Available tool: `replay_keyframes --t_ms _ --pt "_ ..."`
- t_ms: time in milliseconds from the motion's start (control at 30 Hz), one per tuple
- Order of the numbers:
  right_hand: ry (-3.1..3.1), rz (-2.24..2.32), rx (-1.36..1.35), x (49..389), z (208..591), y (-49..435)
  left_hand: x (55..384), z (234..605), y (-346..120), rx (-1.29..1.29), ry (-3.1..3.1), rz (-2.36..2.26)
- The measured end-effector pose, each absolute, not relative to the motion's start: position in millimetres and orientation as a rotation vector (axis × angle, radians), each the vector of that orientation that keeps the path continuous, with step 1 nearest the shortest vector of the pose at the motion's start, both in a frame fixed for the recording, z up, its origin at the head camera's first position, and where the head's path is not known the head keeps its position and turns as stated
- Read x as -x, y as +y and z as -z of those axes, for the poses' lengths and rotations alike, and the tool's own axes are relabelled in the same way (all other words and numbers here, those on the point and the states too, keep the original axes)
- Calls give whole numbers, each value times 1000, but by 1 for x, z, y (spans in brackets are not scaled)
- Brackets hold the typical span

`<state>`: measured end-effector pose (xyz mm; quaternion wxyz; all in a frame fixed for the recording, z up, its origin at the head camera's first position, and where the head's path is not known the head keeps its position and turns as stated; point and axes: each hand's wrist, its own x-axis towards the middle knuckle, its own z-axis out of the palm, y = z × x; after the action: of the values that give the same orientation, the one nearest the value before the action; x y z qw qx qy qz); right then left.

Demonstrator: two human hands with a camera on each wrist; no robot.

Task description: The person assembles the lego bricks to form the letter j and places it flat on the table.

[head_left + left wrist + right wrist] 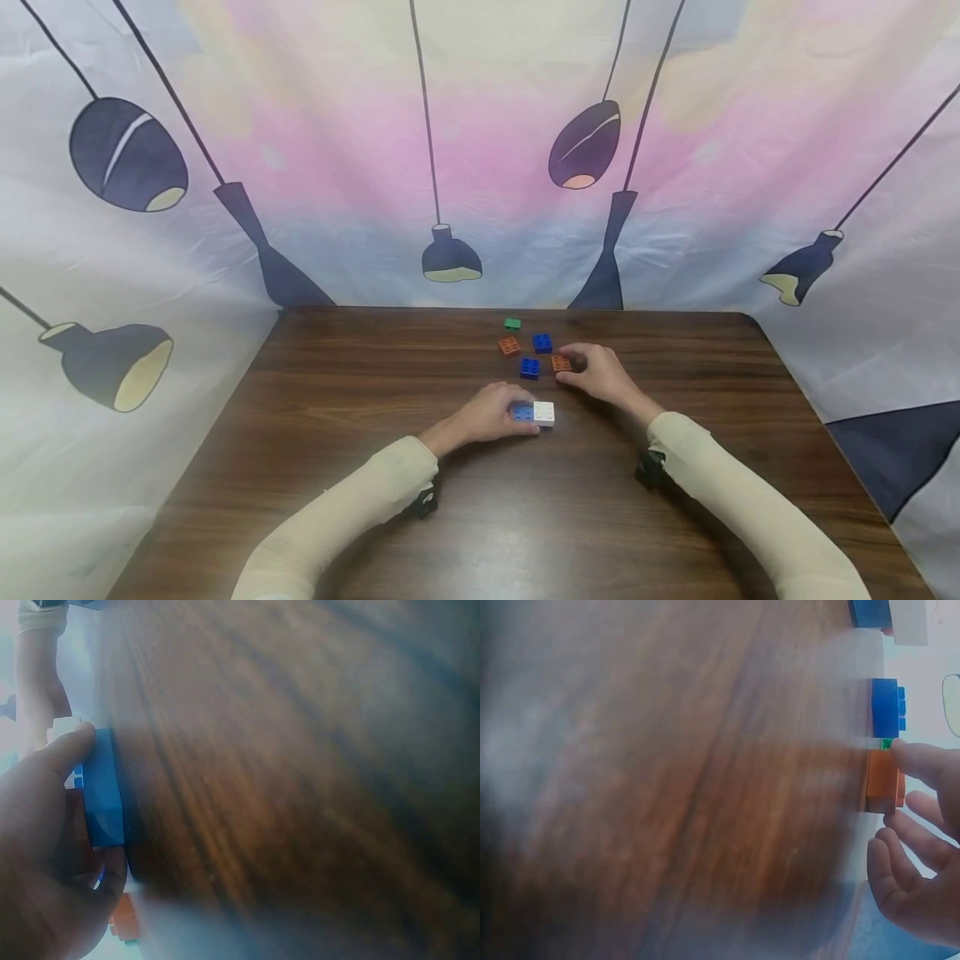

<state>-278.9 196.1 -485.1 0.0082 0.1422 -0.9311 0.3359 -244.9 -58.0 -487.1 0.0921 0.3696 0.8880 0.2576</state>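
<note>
My left hand [491,412] grips a long blue brick [103,787] low at the table, thumb on one side and fingers on the other. A white brick [543,413] sits on the right end of that blue brick, studs up. Farther back and right, my right hand [606,375] pinches an orange brick [883,781] between thumb and forefinger; its other fingers are loosely curled. That orange brick [561,363] rests on the table. Close by stand a near blue brick [530,368] and a far blue brick [542,342].
A second orange brick [509,346] and a small green brick [512,324] lie toward the table's back edge. The dark wooden table [337,500] reaches back to a hanging cloth [337,150] printed with lamps. Each wrist wears a small black camera.
</note>
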Motion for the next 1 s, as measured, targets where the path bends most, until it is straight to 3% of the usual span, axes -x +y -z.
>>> replay_keyframes --t_ms 1000 --pt "-2891 -1048 -413 282 487 196 246 490 -58 -1112 2644 -769"
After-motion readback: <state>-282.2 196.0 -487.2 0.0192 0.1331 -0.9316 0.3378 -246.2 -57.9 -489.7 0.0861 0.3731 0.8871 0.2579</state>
